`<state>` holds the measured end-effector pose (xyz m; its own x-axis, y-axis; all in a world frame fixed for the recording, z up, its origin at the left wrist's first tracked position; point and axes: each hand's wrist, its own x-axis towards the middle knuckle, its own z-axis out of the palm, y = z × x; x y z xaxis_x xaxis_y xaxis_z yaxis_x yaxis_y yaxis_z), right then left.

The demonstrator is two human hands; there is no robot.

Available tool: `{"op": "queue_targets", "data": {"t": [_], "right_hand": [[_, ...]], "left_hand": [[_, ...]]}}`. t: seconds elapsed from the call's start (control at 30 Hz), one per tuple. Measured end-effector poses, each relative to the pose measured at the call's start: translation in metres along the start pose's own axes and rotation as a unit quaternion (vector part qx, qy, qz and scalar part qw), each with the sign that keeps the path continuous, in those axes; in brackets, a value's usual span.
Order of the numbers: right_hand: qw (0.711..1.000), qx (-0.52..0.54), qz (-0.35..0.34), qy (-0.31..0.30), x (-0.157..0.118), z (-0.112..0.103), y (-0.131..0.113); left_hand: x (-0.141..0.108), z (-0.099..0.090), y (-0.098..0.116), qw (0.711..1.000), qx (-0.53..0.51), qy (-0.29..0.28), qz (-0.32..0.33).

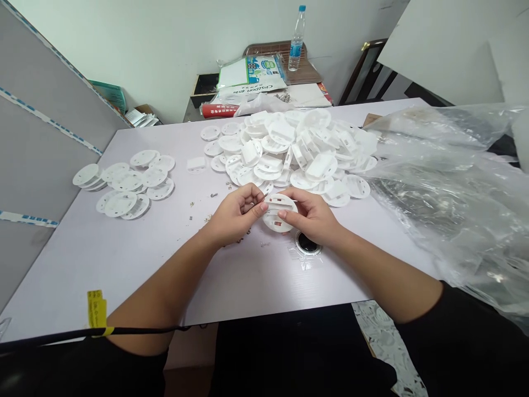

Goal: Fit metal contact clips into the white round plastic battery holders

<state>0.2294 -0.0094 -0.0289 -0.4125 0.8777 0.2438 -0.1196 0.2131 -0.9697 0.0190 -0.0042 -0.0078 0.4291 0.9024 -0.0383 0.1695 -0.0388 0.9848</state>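
Note:
My right hand (312,215) holds a round white plastic disc (278,214) with slots, just above the table (124,259). At the disc's left edge, my left hand (239,212) pinches a small thin metal piece (262,197) between thumb and fingers. Tiny metal clips (206,212) lie scattered on the table by my left hand. A big heap of white plastic discs and block-shaped parts (293,149) lies just beyond both hands. A smaller group of flat white discs (128,184) lies at the left.
Crumpled clear plastic bags (450,187) cover the table's right side. A round cable hole (308,242) sits below my right hand. A water bottle (296,39), papers and a box stand on a far side table. A grey partition (37,138) borders the left.

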Motion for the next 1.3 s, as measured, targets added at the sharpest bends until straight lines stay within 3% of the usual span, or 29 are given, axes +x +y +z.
{"op": "queue_targets", "data": {"t": [0.3,0.5,1.07,1.3], "right_hand": [[0.993,-0.103,-0.06,0.006,0.0,0.001,-0.001],[0.994,-0.092,-0.056,0.018,0.001,0.002,0.001],[0.992,-0.105,-0.064,0.023,-0.001,0.005,0.002],[0.986,-0.147,-0.071,-0.015,-0.006,0.007,0.002]], "left_hand": [[0.001,0.006,-0.002,0.999,0.017,-0.004,0.047],[0.003,0.006,-0.004,0.998,0.018,0.006,0.058],[0.002,0.009,0.001,0.998,0.044,0.014,0.04],[-0.001,0.004,0.008,0.999,0.043,0.003,0.008]]}}
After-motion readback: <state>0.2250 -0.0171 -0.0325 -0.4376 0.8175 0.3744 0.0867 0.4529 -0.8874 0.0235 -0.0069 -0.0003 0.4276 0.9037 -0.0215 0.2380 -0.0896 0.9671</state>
